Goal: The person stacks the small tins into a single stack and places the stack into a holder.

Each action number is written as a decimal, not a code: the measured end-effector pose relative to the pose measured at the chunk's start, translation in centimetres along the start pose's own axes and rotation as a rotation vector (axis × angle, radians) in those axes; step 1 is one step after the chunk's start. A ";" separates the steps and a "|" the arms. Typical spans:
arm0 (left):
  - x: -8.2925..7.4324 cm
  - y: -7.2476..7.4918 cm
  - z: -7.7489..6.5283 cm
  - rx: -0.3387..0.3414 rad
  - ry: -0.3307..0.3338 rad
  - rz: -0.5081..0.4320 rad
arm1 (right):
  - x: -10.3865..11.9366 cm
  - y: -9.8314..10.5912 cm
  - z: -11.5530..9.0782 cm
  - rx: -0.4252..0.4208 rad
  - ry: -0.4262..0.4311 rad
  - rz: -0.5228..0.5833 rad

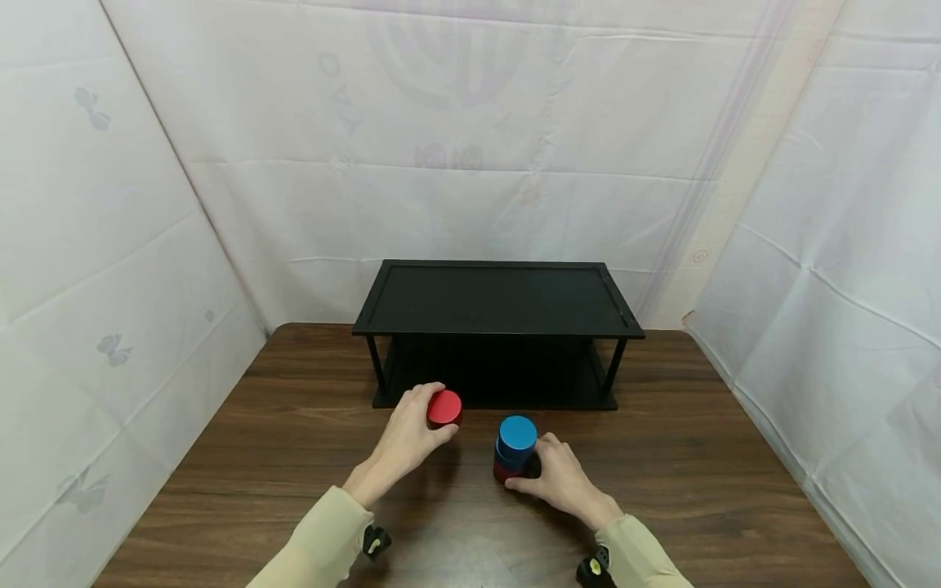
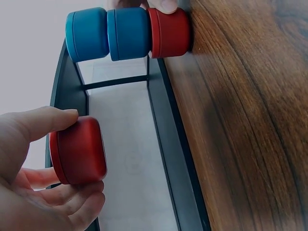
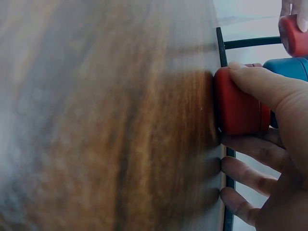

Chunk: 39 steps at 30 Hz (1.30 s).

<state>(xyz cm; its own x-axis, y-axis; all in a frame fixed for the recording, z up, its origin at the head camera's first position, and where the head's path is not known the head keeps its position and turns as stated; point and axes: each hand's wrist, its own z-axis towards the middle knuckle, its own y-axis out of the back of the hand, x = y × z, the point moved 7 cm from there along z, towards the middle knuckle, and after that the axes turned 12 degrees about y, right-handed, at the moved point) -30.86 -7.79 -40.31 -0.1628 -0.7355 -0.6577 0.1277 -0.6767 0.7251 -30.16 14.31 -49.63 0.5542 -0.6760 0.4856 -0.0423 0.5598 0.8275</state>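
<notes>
My left hand (image 1: 404, 437) holds a small round red tin (image 2: 82, 151) by its sides, thumb opposite the fingers. In the left wrist view this tin is up off the wooden table. To the right stands an upright stack: a red tin (image 3: 240, 106) at the bottom, one blue tin (image 2: 130, 34) on it, and another blue tin (image 1: 518, 433) on top. Low on the stack, my right hand (image 1: 562, 480) grips the bottom red tin between thumb and fingers. Its other fingertips (image 3: 228, 166) are down at the tabletop.
A black two-level shelf (image 1: 500, 298) stands at the back of the brown wooden table (image 1: 294, 457), just beyond both hands. White sheeting (image 1: 470, 204) hangs behind the table and along both sides.
</notes>
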 end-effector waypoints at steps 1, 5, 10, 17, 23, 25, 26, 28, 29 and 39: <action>-0.1 0.0 0.0 0.000 -0.002 -0.002 | 0.0 0.0 0.0 -0.001 0.001 -0.001; -0.3 -0.1 0.1 0.002 -0.007 0.001 | 0.1 0.0 0.0 -0.001 0.003 -0.005; -0.6 -0.1 0.1 0.011 -0.006 0.003 | 0.1 0.0 0.0 0.003 0.001 -0.004; -1.3 -0.2 0.2 0.014 -0.020 0.000 | 0.1 0.0 0.1 -0.002 0.004 -0.009; -1.7 -0.4 0.2 0.023 -0.032 -0.003 | 0.1 0.0 0.1 -0.003 0.010 -0.007; -1.9 -0.5 0.1 0.026 -0.035 -0.005 | 0.1 0.0 0.1 -0.003 0.011 -0.009; -2.0 -0.5 0.1 0.027 -0.038 -0.007 | 0.1 0.0 0.2 -0.003 0.012 -0.010; -2.1 -0.5 0.2 0.027 -0.044 -0.008 | 0.1 0.0 0.2 -0.003 0.012 -0.012; -2.2 -0.6 0.2 0.027 -0.048 -0.009 | 0.1 0.0 0.2 -0.002 0.013 -0.012; -3.1 -1.0 0.2 0.040 -0.076 -0.004 | 0.0 0.0 0.1 -0.008 0.019 -0.008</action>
<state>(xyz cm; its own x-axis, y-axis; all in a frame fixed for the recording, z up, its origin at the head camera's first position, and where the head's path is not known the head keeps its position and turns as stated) -30.64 -4.77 -38.97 -0.2375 -0.7273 -0.6439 0.0884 -0.6763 0.7313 -30.22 14.24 -49.60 0.5704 -0.6713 0.4733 -0.0308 0.5584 0.8290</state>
